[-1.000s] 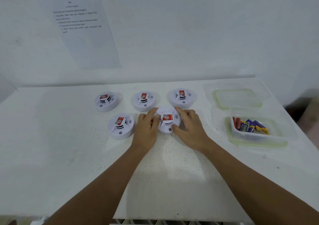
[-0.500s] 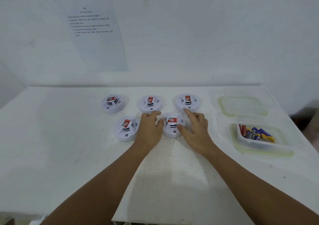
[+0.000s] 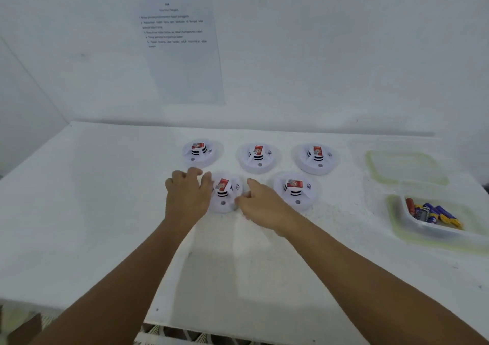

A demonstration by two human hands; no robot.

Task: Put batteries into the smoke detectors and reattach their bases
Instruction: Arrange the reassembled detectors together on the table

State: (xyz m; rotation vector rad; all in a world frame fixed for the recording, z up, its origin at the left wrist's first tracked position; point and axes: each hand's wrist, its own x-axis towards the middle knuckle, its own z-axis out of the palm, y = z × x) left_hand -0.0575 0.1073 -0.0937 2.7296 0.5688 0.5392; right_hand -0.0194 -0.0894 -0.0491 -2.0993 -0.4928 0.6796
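Five white round smoke detectors with red labels sit on the white table (image 3: 105, 212): three in a back row and two in front. My left hand (image 3: 185, 199) lies at the left side of the front-left smoke detector (image 3: 224, 196), thumb against its rim. My right hand (image 3: 260, 205) is on its right side, fingertips curled onto the lower right rim. The front-right smoke detector (image 3: 295, 194) stands free beside my right wrist. Batteries (image 3: 434, 213) lie in a clear container (image 3: 397, 212) at the right.
The back-row detectors (image 3: 199, 153) (image 3: 258, 157) (image 3: 316, 158) stand just beyond my hands. A clear lid (image 3: 370, 164) with a green rim lies behind the battery container. A printed sheet (image 3: 182, 48) hangs on the wall. The table's front edge runs under my forearms.
Both hands left the front-right detector and moved left to flank the front-left one. The view also shifted, so the table sits lower and further right in frame.
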